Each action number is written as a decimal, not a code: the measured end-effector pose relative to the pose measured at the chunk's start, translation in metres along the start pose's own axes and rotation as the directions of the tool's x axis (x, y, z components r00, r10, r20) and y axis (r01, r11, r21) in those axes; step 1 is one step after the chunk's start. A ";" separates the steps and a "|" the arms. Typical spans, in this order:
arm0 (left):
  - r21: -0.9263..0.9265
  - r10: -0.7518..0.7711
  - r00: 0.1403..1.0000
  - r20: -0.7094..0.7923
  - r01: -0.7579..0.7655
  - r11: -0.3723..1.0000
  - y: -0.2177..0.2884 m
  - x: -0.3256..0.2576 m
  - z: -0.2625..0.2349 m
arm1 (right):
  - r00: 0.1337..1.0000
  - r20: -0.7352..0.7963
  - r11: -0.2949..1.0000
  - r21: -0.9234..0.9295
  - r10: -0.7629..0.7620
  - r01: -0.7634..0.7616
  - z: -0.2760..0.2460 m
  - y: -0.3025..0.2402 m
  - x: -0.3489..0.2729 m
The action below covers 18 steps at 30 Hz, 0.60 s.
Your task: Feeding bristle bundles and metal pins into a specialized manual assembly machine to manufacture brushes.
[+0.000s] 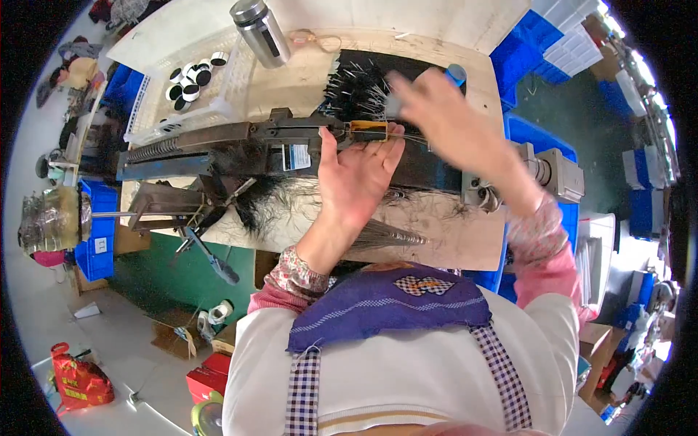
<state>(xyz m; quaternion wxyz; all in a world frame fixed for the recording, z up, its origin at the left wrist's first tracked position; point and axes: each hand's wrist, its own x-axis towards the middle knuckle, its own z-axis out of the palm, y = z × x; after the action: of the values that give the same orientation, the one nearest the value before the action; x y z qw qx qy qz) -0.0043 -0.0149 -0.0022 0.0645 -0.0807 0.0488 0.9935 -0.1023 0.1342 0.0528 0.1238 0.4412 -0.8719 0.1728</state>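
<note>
My left hand (pixel 356 178) lies palm up with its fingers stretched out and its thumb apart. Its fingertips are at a yellow-lined slot (pixel 369 131) in a long dark metal bench machine (pixel 218 136). Beyond the slot, a pile of black bristle tufts with pale, wire-like stems (pixel 356 81) rests on a black mat. My right hand (pixel 443 116) is over the right part of this mat, smeared by motion, so its fingers and anything in them do not show clearly. A small grey piece (pixel 393 107), its kind unclear, is right by the right fingertips.
A white plastic basket (pixel 222 109) with several black-and-white cylinders (pixel 190 86) stands at the back left, beside a steel thermos (pixel 260 35). A whisk broom (pixel 385 237) and loose bristles lie along the near edge. Machine parts (pixel 549 173) jut out at right; blue crates (pixel 523 43) stand beyond.
</note>
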 end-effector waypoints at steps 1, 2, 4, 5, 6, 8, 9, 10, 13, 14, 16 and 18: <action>0.029 0.023 1.000 0.021 -0.024 0.999 -0.002 0.001 -0.006 | 0.983 -0.098 0.984 0.070 -0.157 0.164 0.008 -0.014 -0.005; 0.055 0.047 0.998 0.040 -0.049 0.997 -0.003 0.001 -0.010 | 0.981 -0.075 0.979 0.085 -0.180 0.186 0.015 -0.031 -0.009; 0.027 0.077 0.996 0.039 -0.078 0.997 -0.005 -0.001 -0.011 | 0.981 -0.086 0.983 0.045 -0.172 0.176 0.023 -0.037 -0.002; 0.013 0.101 0.994 0.035 -0.102 0.995 -0.007 -0.003 -0.011 | 0.985 -0.148 0.992 0.073 -0.093 0.105 0.019 -0.028 0.005; 0.049 0.127 0.992 0.027 -0.128 0.991 -0.005 -0.008 -0.006 | 0.994 -0.103 0.968 0.250 0.022 0.004 0.019 -0.014 0.009; 0.076 0.154 0.988 -0.002 -0.154 0.985 -0.005 -0.011 -0.003 | 0.994 0.015 0.942 0.320 0.105 -0.105 0.008 0.001 0.012; 0.117 0.164 0.986 -0.036 -0.159 0.980 -0.007 -0.011 -0.002 | 0.995 0.022 0.945 0.313 0.095 -0.097 0.010 0.001 0.011; 0.105 0.170 0.985 -0.032 -0.166 0.980 -0.008 -0.011 -0.003 | 0.995 0.060 0.936 0.336 0.085 -0.100 0.016 0.000 0.009; 0.144 0.196 0.981 -0.004 -0.193 0.971 -0.010 -0.010 -0.007 | 0.994 0.095 0.942 0.326 0.050 -0.079 0.020 -0.010 0.013; 0.171 0.202 0.979 0.017 -0.202 0.964 -0.010 -0.009 -0.006 | 0.999 0.044 0.955 0.297 0.007 -0.020 0.023 -0.011 0.016; 0.215 0.198 0.980 0.034 -0.201 0.956 -0.007 -0.010 -0.004 | 0.999 0.004 0.964 0.263 -0.046 0.044 0.022 -0.013 0.017; 0.162 0.183 0.982 -0.039 -0.174 0.971 -0.007 -0.012 -0.001 | 0.999 0.016 0.968 0.250 -0.041 0.035 0.014 -0.007 0.011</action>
<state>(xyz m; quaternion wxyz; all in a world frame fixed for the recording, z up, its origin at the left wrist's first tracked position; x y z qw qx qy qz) 0.0082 -0.0098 -0.0016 -0.0202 -0.0974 0.1363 0.9857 -0.1036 0.1165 0.0450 0.0613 0.4717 -0.8358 0.2742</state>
